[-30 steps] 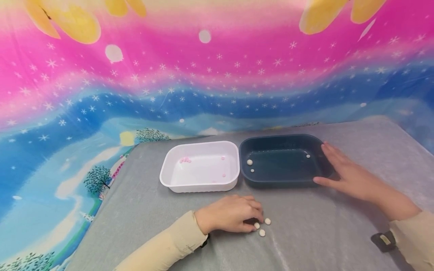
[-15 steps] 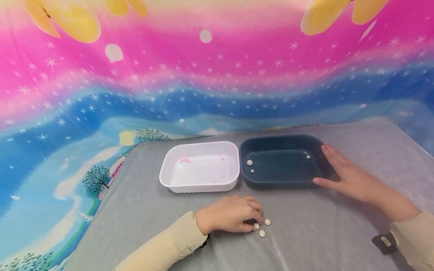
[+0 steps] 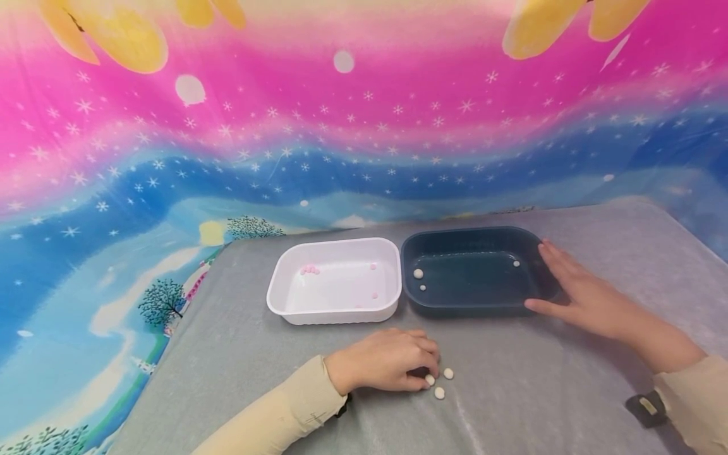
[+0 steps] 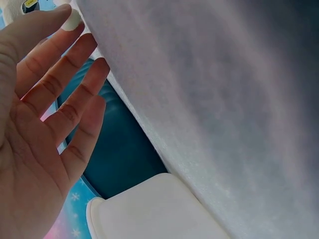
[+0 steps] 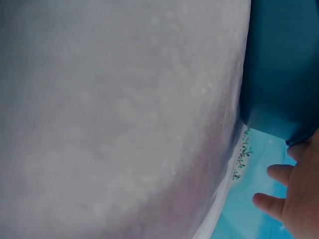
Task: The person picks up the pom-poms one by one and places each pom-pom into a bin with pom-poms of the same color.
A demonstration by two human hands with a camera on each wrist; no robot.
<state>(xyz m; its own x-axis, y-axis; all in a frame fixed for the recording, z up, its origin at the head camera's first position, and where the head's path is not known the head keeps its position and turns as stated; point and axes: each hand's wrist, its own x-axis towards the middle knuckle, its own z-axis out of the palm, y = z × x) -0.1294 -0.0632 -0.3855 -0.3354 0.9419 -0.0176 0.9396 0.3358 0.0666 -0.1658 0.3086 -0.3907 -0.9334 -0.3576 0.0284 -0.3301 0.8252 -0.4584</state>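
My left hand [image 3: 392,359] rests low over the grey cloth and pinches a small white ball [image 4: 72,21] between thumb and index finger. Its other fingers spread loosely in the left wrist view. Two more white balls lie just beyond the fingertips, a nearer ball [image 3: 440,393] and a farther ball [image 3: 448,374]. My right hand [image 3: 591,297] has its fingers extended and touches the right end of a dark teal tray [image 3: 478,310]. Inside that tray are a larger white ball [image 3: 418,273] and two smaller ones. The right wrist view shows only part of this hand.
Left of the dark tray stands a white tray [image 3: 341,316], with several pink beads [image 3: 309,270] grouped at its back left and a few at its right. Grey cloth [image 3: 540,392] covers the table. A colourful printed curtain [image 3: 364,126] hangs behind it.
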